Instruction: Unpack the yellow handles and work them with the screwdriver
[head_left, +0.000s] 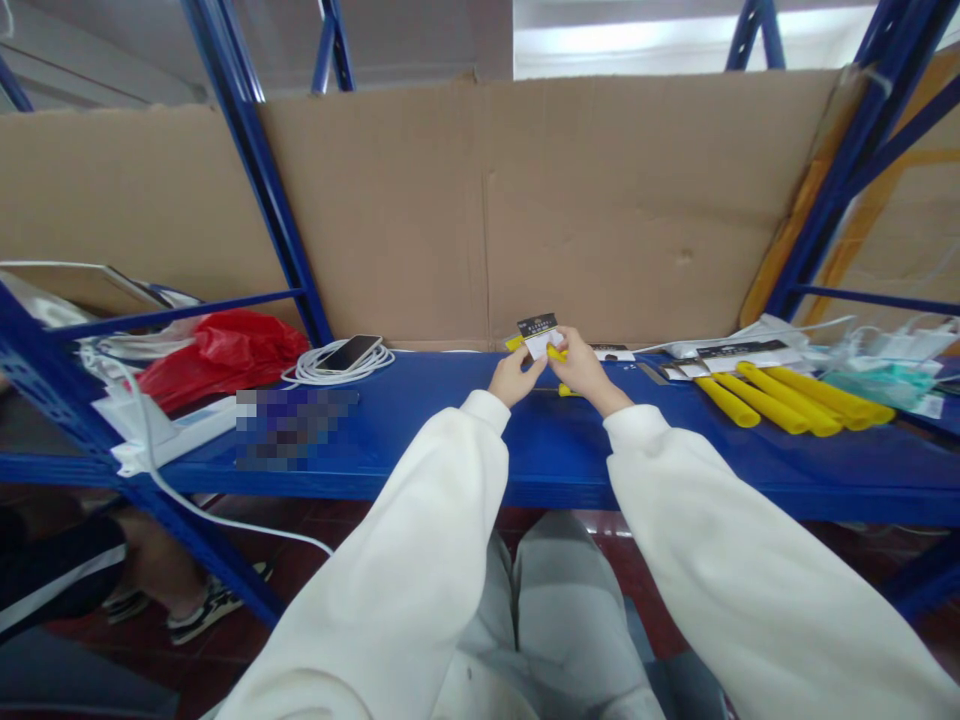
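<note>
Both hands are drawn in narrow, the left hand (516, 375) and right hand (579, 362) pinching a small black-and-white card (538, 336) between them, straight ahead at twelve o'clock, raised over the surface (420, 430). Yellow shows at the card's left edge and by the right thumb; whether that is one piece or two I cannot tell.

The card looks light and thin, probably stiff enough to stay flat but easy to crease, so the edges seem the best place to hold it. The yellow part looks smooth, likely plastic and perhaps slightly slippery.

Taking the hands as the clock's centre, a small yellow piece (568, 390) lies near five o'clock, and a row of yellow tubes (784, 398) fans out just past three. At nine, a dark phone (349, 352) rests on a coiled white cable (300, 374), with a crumpled red bag (225, 355) farther out. The blue surface looks hard and smooth. Cardboard (375, 220) walls off twelve o'clock between blue posts (281, 200); another person's leg (161, 560) shows below, towards eight.
</note>
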